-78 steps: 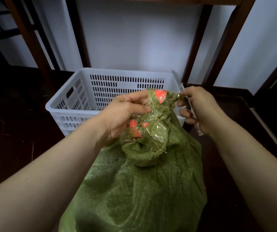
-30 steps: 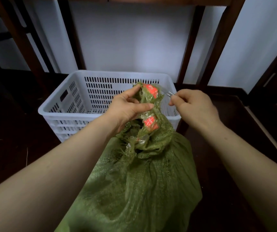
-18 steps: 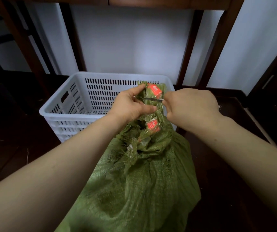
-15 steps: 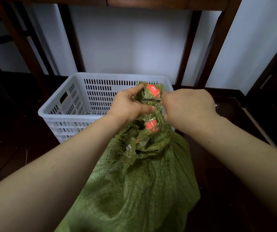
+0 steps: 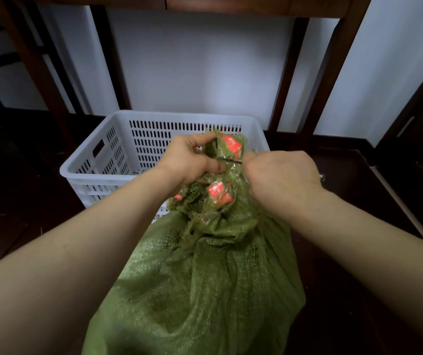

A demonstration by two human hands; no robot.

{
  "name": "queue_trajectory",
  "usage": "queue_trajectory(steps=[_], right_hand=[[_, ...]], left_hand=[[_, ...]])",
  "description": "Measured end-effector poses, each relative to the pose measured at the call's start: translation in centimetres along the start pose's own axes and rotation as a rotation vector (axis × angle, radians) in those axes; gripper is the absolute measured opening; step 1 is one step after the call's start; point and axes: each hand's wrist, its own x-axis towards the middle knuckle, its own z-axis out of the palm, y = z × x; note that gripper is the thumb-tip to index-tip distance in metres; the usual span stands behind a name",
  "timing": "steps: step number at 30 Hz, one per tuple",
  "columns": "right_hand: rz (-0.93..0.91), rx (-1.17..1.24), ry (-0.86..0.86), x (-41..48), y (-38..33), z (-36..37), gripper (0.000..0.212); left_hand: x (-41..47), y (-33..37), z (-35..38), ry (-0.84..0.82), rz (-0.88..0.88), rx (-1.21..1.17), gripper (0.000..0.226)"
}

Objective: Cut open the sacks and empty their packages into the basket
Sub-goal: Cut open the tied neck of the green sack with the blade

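Left hand (image 5: 189,160) grips the bunched sack (image 5: 205,290), right hand (image 5: 282,180) clenches a blade (image 5: 228,160), basket (image 5: 154,115) just behind.

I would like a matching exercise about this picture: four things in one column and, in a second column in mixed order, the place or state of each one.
Column one
1 left hand
2 right hand
3 basket
4 sack

Column two
A white, behind the sack
B holds a thin blade
C green, nearest the camera
D grips the sack's bunched top

Pairs: 1-D, 2-B, 3-A, 4-C
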Motion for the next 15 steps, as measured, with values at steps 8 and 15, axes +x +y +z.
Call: queue_trajectory(steps=[8, 15], right_hand=[[0.02, 0.056, 0.023, 1.7, -0.8, 1.2, 0.024], [0.022, 0.05, -0.008, 0.6, -0.7, 2.3, 0.028]], left_hand=[[-0.4, 0.3, 0.6, -0.025, -0.007, -0.006, 0.074], [-0.8, 0.5, 0.6, -0.034, -0.024, -0.091, 0.064]])
